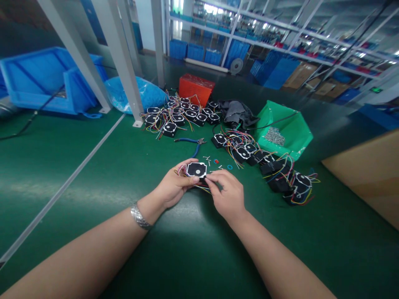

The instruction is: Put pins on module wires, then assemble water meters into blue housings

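Observation:
My left hand [176,185] is closed around a square black motor [197,169] with silvery corners and a pale round spot in its middle. Coloured wires trail from the motor past my fingers and beneath it. At the motor's near right corner, my right hand [228,193] pinches with thumb and forefinger. Whatever lies between those fingertips is too small or hidden to make out. Just beyond the motor, several small screws [208,160] lie loose on the green surface, with a blue ring [230,167] and a red and blue ring [216,161].
Blue-handled cutters [195,144] lie beyond my hands. Wired motors crowd at the back [178,119] and right [243,153]. A green bin [299,133] holds small metal parts. Further off are a red box [196,88], dark cloth [237,113], grey post [123,62] and blue bin [34,83].

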`<state>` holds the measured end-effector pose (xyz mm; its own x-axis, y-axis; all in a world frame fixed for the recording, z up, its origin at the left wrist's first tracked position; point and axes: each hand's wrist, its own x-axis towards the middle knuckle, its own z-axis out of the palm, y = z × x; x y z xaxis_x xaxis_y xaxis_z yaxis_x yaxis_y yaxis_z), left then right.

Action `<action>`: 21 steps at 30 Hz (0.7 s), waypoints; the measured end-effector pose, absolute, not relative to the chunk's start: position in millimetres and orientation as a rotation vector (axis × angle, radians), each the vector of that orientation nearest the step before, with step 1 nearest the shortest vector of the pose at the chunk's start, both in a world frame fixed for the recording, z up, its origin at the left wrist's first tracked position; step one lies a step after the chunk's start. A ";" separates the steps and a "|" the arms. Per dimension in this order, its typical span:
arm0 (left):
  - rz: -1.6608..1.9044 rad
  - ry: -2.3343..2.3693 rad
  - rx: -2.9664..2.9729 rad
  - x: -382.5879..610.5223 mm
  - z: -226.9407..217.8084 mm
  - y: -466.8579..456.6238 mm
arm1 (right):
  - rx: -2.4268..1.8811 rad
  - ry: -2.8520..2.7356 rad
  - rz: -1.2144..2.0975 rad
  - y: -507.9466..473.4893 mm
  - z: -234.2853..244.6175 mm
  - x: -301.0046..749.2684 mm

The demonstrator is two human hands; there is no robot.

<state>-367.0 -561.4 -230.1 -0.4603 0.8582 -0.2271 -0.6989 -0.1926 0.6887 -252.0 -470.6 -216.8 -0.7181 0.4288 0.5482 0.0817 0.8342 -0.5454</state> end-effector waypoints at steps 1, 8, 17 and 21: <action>1.850 0.911 0.243 -367.6 -230.3 -561.1 | -0.314 -2.354 0.590 -471.6 -217.2 -251.6; 1.878 0.859 0.198 -370.5 -230.1 -561.0 | -0.494 -2.391 0.400 -447.0 -220.0 -250.0; 1.808 0.932 0.226 -368.8 -227.7 -563.1 | -0.989 -2.733 0.296 -397.4 -233.9 -245.0; 1.811 0.939 0.220 -368.8 -229.5 -562.2 | -0.919 -2.805 0.273 -398.9 -236.8 -247.6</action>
<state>-368.8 -562.2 -229.5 -0.4459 0.8543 -0.2672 -0.7108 -0.1566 0.6857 -247.6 -398.9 -236.8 -0.7934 0.5986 0.1103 0.5660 0.7923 -0.2279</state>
